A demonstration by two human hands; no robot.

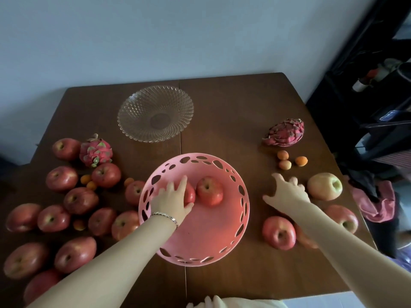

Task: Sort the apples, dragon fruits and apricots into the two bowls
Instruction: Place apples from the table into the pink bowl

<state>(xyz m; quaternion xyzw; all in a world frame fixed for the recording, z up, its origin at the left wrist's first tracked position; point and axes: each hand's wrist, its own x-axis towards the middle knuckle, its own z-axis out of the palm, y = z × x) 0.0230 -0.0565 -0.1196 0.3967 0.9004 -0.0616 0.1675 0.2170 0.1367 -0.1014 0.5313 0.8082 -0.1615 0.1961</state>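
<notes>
A pink perforated bowl (222,236) sits at the table's middle front. My left hand (171,200) is inside it, gripping a red apple (190,194) beside a second red apple (209,191). My right hand (287,193) hovers open over the table to the right of the bowl, near a pale yellow-green apple (325,186). An empty glass bowl (133,107) stands at the back. Several red apples (81,200) lie on the left with a dragon fruit (95,150) and small apricots (85,178). Another dragon fruit (284,132) and three apricots (285,164) lie at the right.
Two red apples (279,232) lie at the right front, one partly under my right forearm. The brown table (233,103) meets a pale wall at the back. Dark furniture and a pink cloth (375,205) stand off the right edge.
</notes>
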